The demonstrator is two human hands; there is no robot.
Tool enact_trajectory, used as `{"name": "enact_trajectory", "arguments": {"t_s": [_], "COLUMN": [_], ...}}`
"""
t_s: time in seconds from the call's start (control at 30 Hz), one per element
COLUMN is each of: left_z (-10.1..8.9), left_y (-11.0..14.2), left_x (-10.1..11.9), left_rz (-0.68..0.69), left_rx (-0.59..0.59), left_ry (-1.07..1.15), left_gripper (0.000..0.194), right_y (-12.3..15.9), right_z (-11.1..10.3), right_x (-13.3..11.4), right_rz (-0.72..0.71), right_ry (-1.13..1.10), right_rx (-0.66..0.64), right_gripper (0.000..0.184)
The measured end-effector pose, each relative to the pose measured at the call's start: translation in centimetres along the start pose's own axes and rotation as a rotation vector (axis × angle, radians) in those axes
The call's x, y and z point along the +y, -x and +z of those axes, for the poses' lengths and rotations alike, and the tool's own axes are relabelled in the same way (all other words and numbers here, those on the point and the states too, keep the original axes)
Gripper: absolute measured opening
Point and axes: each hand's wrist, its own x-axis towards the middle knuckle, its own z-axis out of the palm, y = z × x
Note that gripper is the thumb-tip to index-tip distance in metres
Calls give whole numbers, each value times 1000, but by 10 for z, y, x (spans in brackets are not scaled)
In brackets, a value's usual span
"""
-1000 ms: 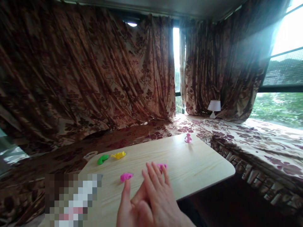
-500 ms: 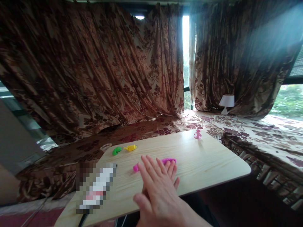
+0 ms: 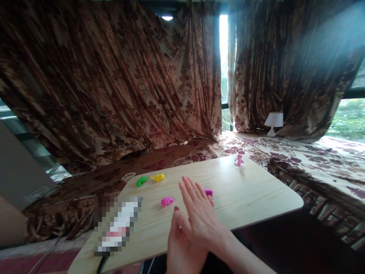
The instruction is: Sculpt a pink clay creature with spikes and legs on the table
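Note:
My right hand [image 3: 196, 213] lies across my left hand [image 3: 185, 247], palm towards palm, above the near side of the table. The right hand's fingers are stretched out and close together. Below it the left hand is turned up, its thumb showing at the left and fingertips peeking out at the right. Whether anything sits between the palms is hidden. Left of the hands, on the table, is a lumpy magenta piece [image 3: 167, 201] that looks like modelling clay. Just past the right fingers shows a purple-magenta block-like thing [image 3: 209, 193], partly covered.
On the light wooden table [image 3: 245, 198] are a curved green piece [image 3: 142, 181], a yellow piece [image 3: 157, 177] and a small pink figure [image 3: 238, 160]. A blurred-out flat object [image 3: 119, 224] with a black cable lies at the left. A white lamp [image 3: 274, 121] stands behind.
My hands have shifted against each other. The right fingers now point further up and right, and more of the left hand shows below. The magenta piece is now uncovered.

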Motion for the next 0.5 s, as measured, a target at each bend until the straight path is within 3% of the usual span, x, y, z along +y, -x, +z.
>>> {"name": "enact_trajectory", "arguments": {"t_s": [0.07, 0.2, 0.27, 0.37, 0.4, 0.5], "left_z": [2, 0, 1, 4, 5, 6], "left_y": [0, 1, 3, 3, 2, -4], "left_x": [15, 28, 22, 17, 18, 24], "left_rz": [-21, 62, 39, 7, 21, 103], "left_rx": [-8, 59, 64, 36, 26, 45], "left_ry": [52, 97, 96, 99, 102, 71], "left_gripper": [69, 56, 52, 60, 62, 60], "right_y": [6, 20, 15, 6, 7, 16], "right_z": [4, 18, 17, 11, 11, 16], "right_x": [4, -3, -4, 1, 2, 0], "right_rz": [-19, -261, -197, 19, 34, -202], "right_ry": [-14, -88, -90, -55, -49, -94], "right_rx": [-11, -37, -26, -14, -25, -92], "right_gripper": [66, 66, 66, 65, 65, 73]}}
